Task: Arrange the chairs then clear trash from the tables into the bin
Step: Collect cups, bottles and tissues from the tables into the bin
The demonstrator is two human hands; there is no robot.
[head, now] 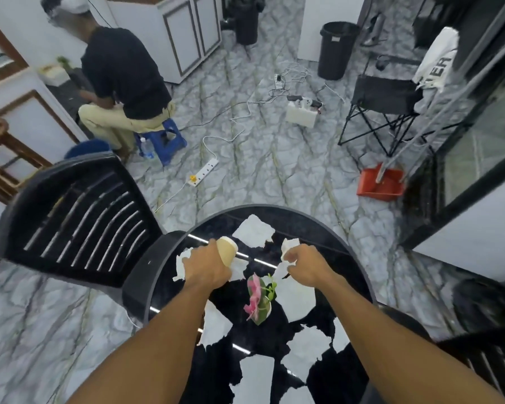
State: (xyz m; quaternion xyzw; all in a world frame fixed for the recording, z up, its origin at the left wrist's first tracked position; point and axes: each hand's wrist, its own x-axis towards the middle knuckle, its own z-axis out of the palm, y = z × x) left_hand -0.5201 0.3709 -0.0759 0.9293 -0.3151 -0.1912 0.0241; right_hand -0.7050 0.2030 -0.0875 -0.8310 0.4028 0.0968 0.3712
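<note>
Head view: my arms (164,345) stretch forward over the desk (333,228); my left hand (207,269) grips a tilted paper cup (227,250), my right hand (306,268) pinches a crumpled paper scrap (289,247) beyond its knuckles.

Glossy black table (359,275) bears torn matt paper scraps (254,231) beside a paper cup (227,249).

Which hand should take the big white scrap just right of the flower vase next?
Right, probably. The right hand, though holding crumpled paper, sits at the edge of that scrap; the left hand grips a cup across the flower vase.
</note>
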